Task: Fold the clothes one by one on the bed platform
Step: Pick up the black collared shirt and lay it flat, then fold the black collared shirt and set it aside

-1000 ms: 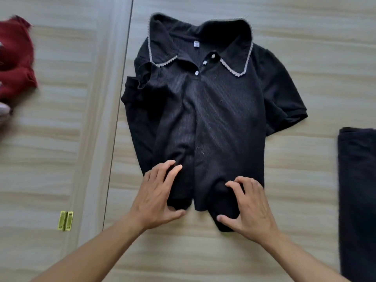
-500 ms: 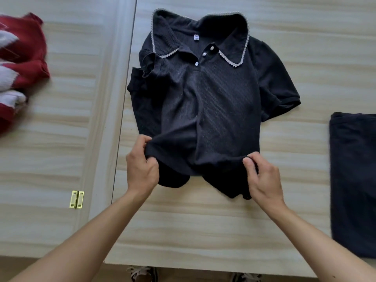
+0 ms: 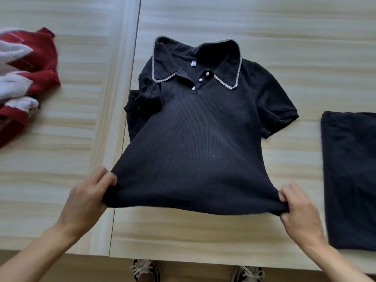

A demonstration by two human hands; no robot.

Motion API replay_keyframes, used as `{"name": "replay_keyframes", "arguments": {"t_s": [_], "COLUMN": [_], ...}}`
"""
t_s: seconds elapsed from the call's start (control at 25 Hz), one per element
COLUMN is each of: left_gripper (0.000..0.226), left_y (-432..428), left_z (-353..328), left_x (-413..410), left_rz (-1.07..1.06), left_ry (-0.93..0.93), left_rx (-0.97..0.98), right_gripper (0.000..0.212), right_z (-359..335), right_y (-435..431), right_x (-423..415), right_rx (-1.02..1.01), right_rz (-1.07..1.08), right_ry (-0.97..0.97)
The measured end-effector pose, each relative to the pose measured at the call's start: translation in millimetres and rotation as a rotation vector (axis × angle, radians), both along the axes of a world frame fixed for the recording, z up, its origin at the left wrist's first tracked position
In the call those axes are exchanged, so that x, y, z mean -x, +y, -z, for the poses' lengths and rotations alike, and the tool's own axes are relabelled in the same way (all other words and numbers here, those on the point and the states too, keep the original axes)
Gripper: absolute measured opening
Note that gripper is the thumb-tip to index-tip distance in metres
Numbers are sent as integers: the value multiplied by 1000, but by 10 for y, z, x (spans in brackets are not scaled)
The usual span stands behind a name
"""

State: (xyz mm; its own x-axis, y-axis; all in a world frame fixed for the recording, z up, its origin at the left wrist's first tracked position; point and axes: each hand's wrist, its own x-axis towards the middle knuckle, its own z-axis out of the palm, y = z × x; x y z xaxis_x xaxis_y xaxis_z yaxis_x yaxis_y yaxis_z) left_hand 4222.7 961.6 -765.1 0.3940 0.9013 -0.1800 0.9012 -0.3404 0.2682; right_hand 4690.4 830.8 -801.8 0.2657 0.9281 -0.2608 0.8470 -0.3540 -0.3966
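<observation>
A black ribbed polo shirt (image 3: 195, 143) with a white beaded collar lies face up on the light wooden bed platform (image 3: 203, 235). My left hand (image 3: 85, 200) grips the hem's left corner. My right hand (image 3: 299, 212) grips the hem's right corner. The hem is stretched wide between them and raised a little off the wood. The shirt's left sleeve is bunched up under the collar; its right sleeve lies flat.
A red and white knitted garment (image 3: 24, 78) lies crumpled at the far left. A folded black garment (image 3: 352, 180) lies at the right edge. A seam (image 3: 126, 127) runs between two platform panels. My shoes (image 3: 144, 269) show below the front edge.
Both hands went from resting on the crumpled hem to gripping its corners, then pulled them apart and towards me, so the shirt's body is now spread out.
</observation>
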Motion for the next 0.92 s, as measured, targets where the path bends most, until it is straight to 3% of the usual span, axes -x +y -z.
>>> {"name": "replay_keyframes", "arguments": {"t_s": [0.16,0.36,0.44,0.52,0.6,0.68,0.76,0.84,0.92], "left_gripper": [66,55,63,66,50,37,41,61,85], "left_y": [-292,-243,-296,-352,-277,-65,237,682,1164], "left_z": [342,305,322,375,381,430,489,636,752], "left_x": [141,169,207,185,24,-341,-841,-1241,-1398], "left_rz": [143,162,251,410,471,459,350,103,-265], "left_ry": [175,153,150,183,148,12,-77,16,114], "left_rx": [98,96,171,309,368,275,81,-91,-62], "right_gripper": [56,58,64,48,32,32,33,46,63], "right_z": [283,216,232,248,225,189,212,291,392], "right_y": [-370,-408,-496,-517,-339,50,553,1096,1569], "right_x": [-97,-240,-304,-364,-400,-438,-507,-539,-561], "right_rx": [247,69,253,540,620,420,153,-20,-40], "right_rz": [12,166,128,32,-29,112,227,196,108], "right_ry": [-132,-33,-64,-51,-17,79,70,-19,-79]}}
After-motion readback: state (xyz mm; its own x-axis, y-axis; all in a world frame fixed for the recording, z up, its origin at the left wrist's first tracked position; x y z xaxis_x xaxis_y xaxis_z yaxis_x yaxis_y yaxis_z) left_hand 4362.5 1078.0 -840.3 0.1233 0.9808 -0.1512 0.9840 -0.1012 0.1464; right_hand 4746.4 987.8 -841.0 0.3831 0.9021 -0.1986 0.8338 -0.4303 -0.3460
